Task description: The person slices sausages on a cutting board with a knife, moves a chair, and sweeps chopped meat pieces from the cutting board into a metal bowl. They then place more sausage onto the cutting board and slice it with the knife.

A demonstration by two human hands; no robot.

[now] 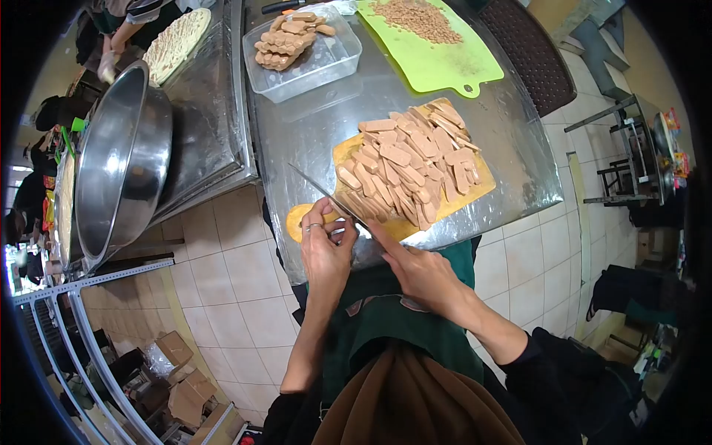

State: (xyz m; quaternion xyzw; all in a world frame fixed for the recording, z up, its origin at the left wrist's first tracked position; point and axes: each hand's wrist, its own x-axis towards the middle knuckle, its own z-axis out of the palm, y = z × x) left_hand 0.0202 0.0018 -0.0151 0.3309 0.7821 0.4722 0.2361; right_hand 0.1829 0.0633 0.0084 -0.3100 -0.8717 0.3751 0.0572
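Note:
My right hand [411, 267] is closed round the handle end of a knife [317, 184], its index finger stretched along it. The blade points up and left over the near left side of a wooden cutting board [299, 221]. Beside the blade, my left hand [326, 248], with a ring on one finger, has its fingers bent together above the board's handle end. Whatever lies between those fingers is hidden. Heaped on the board is a large pile of flat, pinkish-brown sausage slices [404, 159], just beyond both hands.
Behind the board stand a clear plastic container [319, 78] of more slices and a green cutting board [423, 63] with small diced pieces [419, 18]. A big steel bowl [122, 163] sits left, near a topped dough round [176, 44] and a co-worker's gloved hand [108, 67].

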